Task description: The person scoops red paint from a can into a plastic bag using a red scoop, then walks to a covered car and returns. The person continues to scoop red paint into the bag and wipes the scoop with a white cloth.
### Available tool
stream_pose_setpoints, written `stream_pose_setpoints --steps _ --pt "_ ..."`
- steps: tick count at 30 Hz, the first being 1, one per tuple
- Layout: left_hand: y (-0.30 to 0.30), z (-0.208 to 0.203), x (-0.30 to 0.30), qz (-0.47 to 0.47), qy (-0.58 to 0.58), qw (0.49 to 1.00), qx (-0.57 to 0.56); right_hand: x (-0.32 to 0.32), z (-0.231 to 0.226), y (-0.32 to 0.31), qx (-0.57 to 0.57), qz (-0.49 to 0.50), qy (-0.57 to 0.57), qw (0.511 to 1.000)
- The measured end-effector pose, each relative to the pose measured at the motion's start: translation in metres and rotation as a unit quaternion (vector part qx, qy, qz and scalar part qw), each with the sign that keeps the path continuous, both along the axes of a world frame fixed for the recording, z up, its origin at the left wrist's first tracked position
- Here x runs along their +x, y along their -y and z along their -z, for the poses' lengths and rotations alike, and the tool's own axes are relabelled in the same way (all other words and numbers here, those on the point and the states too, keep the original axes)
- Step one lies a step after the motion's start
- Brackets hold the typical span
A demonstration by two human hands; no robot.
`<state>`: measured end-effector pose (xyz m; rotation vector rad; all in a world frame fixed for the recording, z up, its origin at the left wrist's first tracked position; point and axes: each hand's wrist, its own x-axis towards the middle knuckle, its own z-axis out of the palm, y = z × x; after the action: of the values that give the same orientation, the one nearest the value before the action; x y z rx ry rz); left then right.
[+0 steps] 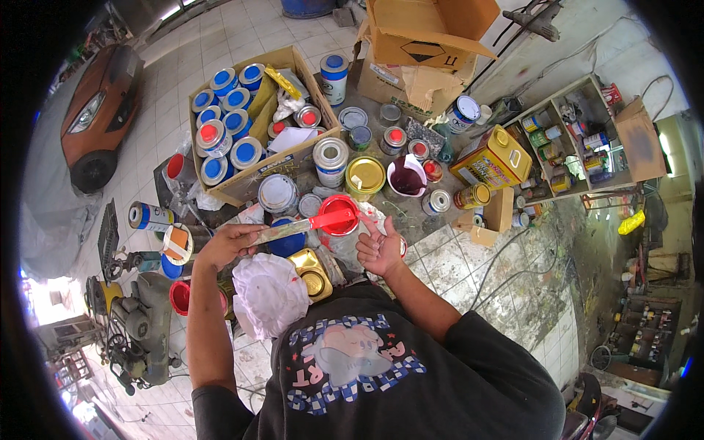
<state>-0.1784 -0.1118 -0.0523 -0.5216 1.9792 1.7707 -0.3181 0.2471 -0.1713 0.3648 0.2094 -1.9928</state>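
Note:
My left hand [221, 246] is closed round one end of a flat stirring stick [284, 231]. Wet red paint coats the stick's other end, which lies over an open can of red paint [340, 226]. To the right of that can, my right hand [381, 248] is palm up and holds nothing that I can see. Its index finger and thumb stretch apart while the other fingers are partly curled, and a fingertip near the can's rim looks red. A crumpled white cloth [268, 297] and a gold tin [312, 275] are close in front of my body.
A cardboard box [253, 176] of blue-lidded cans stands at the far left. Beyond the red can are a gold-lidded can [365, 176], a cup of dark red liquid [408, 178] and a yellow rectangular tin [493, 158]. A wooden shelf [565, 139] stands right; a compressor [143, 330] is left.

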Motion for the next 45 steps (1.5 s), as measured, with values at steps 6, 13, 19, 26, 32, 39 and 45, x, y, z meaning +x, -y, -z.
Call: stream_pose_setpoints --steps 6,13,19,26,32,39,45 --pt "0.001 0.003 0.004 0.001 0.004 1.000 -0.002 0.004 0.002 0.002 -0.007 0.000 0.001 1.000" --pt "0.002 0.012 0.008 -0.013 -0.001 1.000 0.016 0.007 0.003 0.002 -0.001 -0.001 0.004 1.000" --pt "-0.001 0.012 0.007 -0.017 0.000 1.000 0.013 0.007 0.006 0.001 -0.006 -0.001 0.014 1.000" --pt "0.001 0.016 0.012 -0.040 -0.010 0.999 0.030 0.006 0.006 -0.002 -0.024 0.007 0.007 1.000" --pt "0.004 0.016 0.017 -0.046 -0.003 0.999 0.019 0.004 0.003 -0.003 -0.053 0.001 0.009 0.999" --pt "-0.004 0.009 0.005 -0.012 0.002 0.999 -0.042 0.013 -0.068 0.010 -0.246 -0.001 0.016 0.969" --pt "-0.024 0.004 -0.019 0.002 0.019 0.995 -0.100 0.020 -0.174 0.022 -0.422 -0.039 -0.013 0.906"
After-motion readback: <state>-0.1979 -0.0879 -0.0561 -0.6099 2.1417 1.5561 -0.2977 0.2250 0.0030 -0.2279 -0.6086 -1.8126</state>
